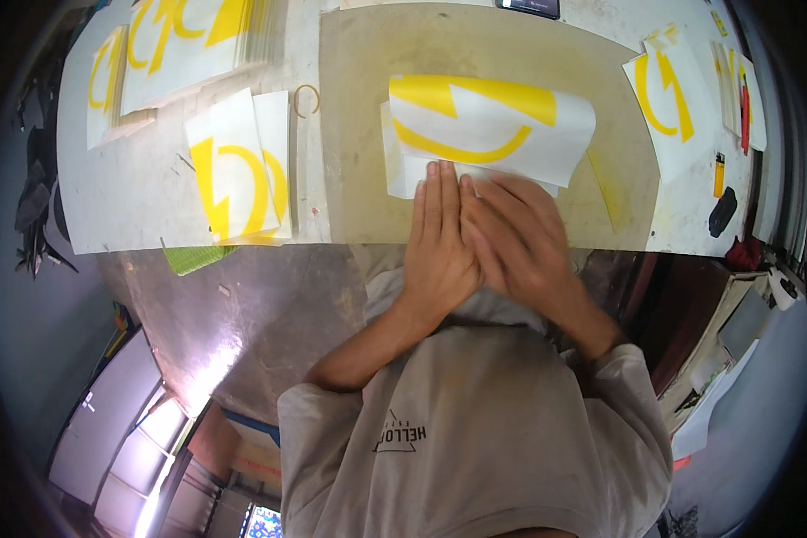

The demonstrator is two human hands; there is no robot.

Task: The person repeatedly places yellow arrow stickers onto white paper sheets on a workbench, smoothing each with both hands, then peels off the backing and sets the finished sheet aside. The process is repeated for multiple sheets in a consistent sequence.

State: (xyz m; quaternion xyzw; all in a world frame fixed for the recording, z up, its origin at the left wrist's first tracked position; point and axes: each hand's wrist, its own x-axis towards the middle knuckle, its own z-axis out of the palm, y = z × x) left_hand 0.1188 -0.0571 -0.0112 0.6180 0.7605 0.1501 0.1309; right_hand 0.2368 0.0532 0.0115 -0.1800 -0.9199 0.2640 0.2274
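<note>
A white paper sheet with yellow printing [475, 125] lies folded over on a yellowish-stained mat [359, 161], its right end bulging up in a soft curve. A flat white layer [405, 179] shows under its near edge. My left hand [444, 238] rests with straight fingers side by side, their tips on the near edge of the paper. Close beside it, my right hand [520, 238] bends over the same edge, touching or nearly touching the left hand. Motion blurs its fingers, and whether they grip anything is hidden.
Printed paper stacks [188, 54] stand at the far left, with loose printed sheets [233, 170] nearer. More printed sheets [663, 99] lie on the right, near a yellow lighter [719, 175], a black object [723, 212] and a red tool [745, 117]. A phone [529, 7] sits at the far edge.
</note>
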